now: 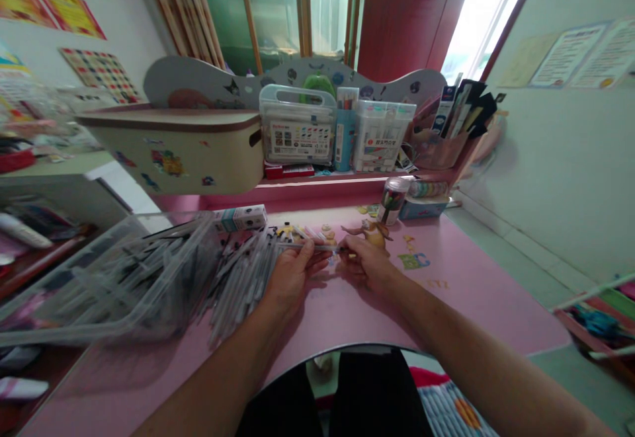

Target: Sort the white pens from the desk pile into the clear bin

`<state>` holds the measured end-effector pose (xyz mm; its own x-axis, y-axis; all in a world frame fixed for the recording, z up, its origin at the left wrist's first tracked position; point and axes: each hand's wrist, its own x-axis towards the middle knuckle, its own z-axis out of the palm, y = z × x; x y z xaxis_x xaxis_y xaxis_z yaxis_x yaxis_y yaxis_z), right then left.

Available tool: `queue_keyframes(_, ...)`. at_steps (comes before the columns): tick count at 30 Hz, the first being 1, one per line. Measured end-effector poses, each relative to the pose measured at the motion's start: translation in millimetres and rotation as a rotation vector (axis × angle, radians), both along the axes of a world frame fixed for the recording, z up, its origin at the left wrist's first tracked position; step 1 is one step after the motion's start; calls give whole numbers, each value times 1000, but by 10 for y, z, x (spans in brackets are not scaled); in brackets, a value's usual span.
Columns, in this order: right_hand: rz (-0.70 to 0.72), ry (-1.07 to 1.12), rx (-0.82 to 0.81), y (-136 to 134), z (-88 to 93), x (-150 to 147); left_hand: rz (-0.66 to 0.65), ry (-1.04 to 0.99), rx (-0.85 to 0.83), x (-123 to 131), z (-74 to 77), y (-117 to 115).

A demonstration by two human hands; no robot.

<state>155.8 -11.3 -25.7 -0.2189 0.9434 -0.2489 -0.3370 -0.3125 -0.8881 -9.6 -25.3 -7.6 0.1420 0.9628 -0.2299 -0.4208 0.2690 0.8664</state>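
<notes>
Left hand [292,273]: palm down on the worktop [461,305], fingers curled, thumb and fingertips pinched on one end of a thin pen [325,248].
Right hand [366,260]: also closed, pinching the other end of the same pen. Which fingers do the pinching I cannot tell; the knuckles cover them.

Pen: held between the two hands just above the worktop, straight ahead of the person. Its long axis runs left to right, roughly level. Only a short grey stretch shows between the fingertips. Both ends are hidden in the hands, so cap, tip and any join cannot be made out.

Nearest stock: pile of pens [238,275] lying loose on the worktop, touching the left hand's outer edge. Their long axes mostly run away from the person and fan out. The left hand is clearly the nearer one; the right hand is well apart from the pile.

Further left: clear bin [99,321], tilted, with more pens inside. Blur prevents any count.

Behind the pile: small box [241,217], lying flat.
Behind the right hand: small figure [373,231], blurred, then a clear pot [391,200], upright.
Shelf behind: marker cases [296,126], labels unreadable.

Both forearms are cut off by the lower frame edge.
</notes>
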Motion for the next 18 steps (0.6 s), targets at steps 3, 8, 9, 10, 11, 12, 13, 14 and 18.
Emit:
queue_keyframes(3, -19, -80, 56, 9, -61, -13, 16, 17, 9, 7, -3, 2)
queue_keyframes(8, 54, 42, 92, -49, 38, -22, 28, 24, 15, 9, 5, 4)
queue_keyframes(9, 58, 64, 83, -55, 60, -22, 30, 30, 10, 10, 6, 4)
queue_keyframes(10, 55, 76, 68, -54, 72, -23, 32, 37, 6, 11, 6, 5)
queue_keyframes(11, 45, 73, 49, -48, 73, -23, 32, 45, 2, 12, 4, 5)
queue_keyframes(12, 33, 50, 31, -39, 64, -23, 31, 52, 1, 14, 2, 6)
queue_keyframes(13, 22, 8, 17, -27, 47, -23, 30, 61, 4, 15, -3, 7)
queue_keyframes(14, 14, -38, 12, -17, 28, -23, 31, 68, 11, 15, -8, 9)
queue_keyframes(18, 58, -44, 58, -21, 6, -16, 44, 72, 23, 10, -24, 16)
